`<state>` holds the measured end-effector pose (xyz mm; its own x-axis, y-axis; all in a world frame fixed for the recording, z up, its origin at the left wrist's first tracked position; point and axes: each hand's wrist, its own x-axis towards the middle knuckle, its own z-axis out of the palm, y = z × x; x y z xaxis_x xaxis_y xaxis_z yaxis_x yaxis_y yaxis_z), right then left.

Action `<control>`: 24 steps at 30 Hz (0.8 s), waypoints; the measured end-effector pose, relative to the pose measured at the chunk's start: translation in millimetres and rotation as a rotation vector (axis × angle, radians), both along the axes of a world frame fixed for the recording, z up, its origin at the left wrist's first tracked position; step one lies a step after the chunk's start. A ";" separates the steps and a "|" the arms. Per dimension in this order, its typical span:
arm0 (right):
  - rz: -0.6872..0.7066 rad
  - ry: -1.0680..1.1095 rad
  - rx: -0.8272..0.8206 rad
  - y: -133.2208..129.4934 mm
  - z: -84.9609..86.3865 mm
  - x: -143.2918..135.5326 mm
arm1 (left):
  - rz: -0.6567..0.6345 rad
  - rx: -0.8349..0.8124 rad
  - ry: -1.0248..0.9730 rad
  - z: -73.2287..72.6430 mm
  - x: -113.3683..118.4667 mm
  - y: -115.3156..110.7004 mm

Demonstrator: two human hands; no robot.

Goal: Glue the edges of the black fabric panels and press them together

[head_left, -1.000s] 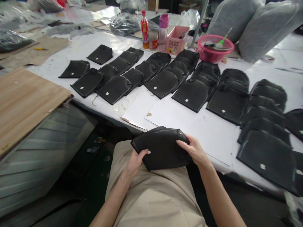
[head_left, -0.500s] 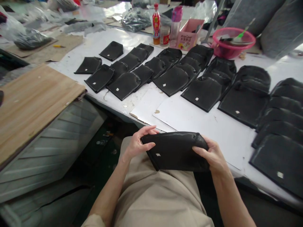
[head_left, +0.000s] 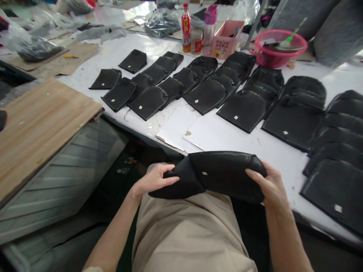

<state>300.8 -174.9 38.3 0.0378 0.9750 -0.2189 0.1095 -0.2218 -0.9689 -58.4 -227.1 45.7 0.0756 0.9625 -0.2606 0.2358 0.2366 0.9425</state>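
Above my lap, a black leather-like cover [head_left: 227, 175] with a small white sticker is stretched between both hands. My right hand [head_left: 270, 181] grips its rounded right end, thumb on top and fingers hidden behind. My left hand [head_left: 154, 179] pinches a plain black flap [head_left: 184, 181] that sticks out past the cover's left edge; whether it is part of the cover or a separate piece I cannot tell. Similar black covers lie in overlapping rows on the white-topped table [head_left: 215, 132], among them a near one [head_left: 244, 109] and a stack at the right [head_left: 340, 181].
A wooden board [head_left: 42, 128] tops a cabinet at the left. Along the table's back stand a red-labelled bottle [head_left: 186, 30], a jar [head_left: 196, 41], a pink-capped bottle [head_left: 210, 30], a pink box [head_left: 227, 39] and a pink basin [head_left: 279, 56]. Plastic bags [head_left: 163, 24] lie behind.
My left hand has moved left and slightly down, and the black flap now shows beyond the cover's left edge. My right hand has shifted right with the cover.
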 end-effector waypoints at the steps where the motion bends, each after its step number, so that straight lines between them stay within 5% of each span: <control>1: 0.010 0.006 -0.015 0.4 -2.2 -4.1 | -0.021 -0.051 -0.081 0.8 8.0 -1.2; 5: 0.036 0.143 -0.115 0.8 -10.7 -25.5 | 0.087 -0.194 -0.453 -1.2 49.1 -3.1; 9: 0.044 0.317 -0.244 -0.8 -19.7 -43.7 | 0.107 -0.075 -0.631 -3.6 70.5 -3.7; 11: 0.054 0.355 -0.275 -2.0 -25.2 -48.6 | 0.170 0.051 -0.601 -6.4 65.5 -4.1; 16: 0.052 0.380 -0.246 -5.3 -42.1 -55.5 | 0.683 0.283 -0.177 -28.8 35.2 -7.1; 21: 0.064 0.377 -0.259 -7.8 -46.5 -64.4 | 0.456 -0.046 -0.447 -43.9 40.3 -14.7; 24: 0.106 0.347 -0.249 -7.3 -40.0 -64.8 | 0.502 -0.042 -0.457 -43.0 50.1 -17.3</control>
